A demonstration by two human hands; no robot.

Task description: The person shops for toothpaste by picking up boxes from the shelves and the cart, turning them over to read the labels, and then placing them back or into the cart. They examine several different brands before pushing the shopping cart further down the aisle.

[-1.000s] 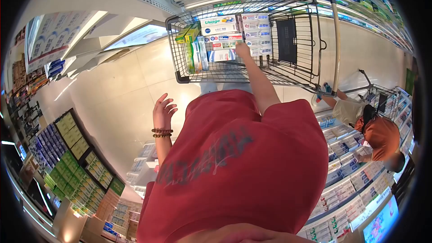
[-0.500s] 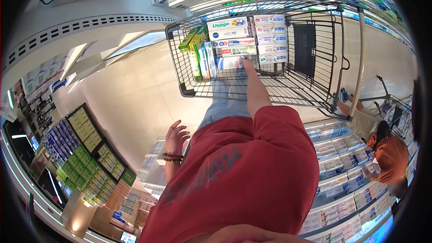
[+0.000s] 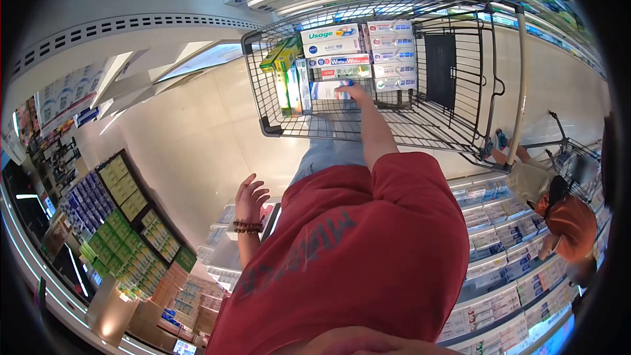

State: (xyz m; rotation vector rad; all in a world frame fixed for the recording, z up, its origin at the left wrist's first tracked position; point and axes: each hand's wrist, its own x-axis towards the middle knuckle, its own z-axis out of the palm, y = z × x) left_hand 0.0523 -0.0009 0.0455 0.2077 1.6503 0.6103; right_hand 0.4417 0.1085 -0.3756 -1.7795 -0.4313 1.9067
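Inside the wire shopping cart (image 3: pixel 269 102), my right hand (image 3: pixel 353 89) grips the right end of a blue-and-white box (image 3: pixel 325 90) on the near side of the stacks. Just beyond it are a White & White box (image 3: pixel 338 61) and a Usage box (image 3: pixel 330 33). More white boxes (image 3: pixel 393 56) are stacked to the right. Green-and-yellow boxes (image 3: pixel 284 62) stand at the cart's left end. My left hand (image 3: pixel 250 200), with a beaded bracelet at the wrist, hangs outside the cart, its fingers apart and holding nothing.
Shelving (image 3: pixel 151 23) runs along the top and upper left. A display of green cartons (image 3: pixel 118 240) stands at lower left. At right, a person in an orange top (image 3: pixel 570 227) is beside shelves of boxes (image 3: pixel 490 240) and another cart (image 3: pixel 582 164).
My right hand and the blue-and-white box have shifted slightly left. My left hand has moved slightly left. The other person's arm has changed position.
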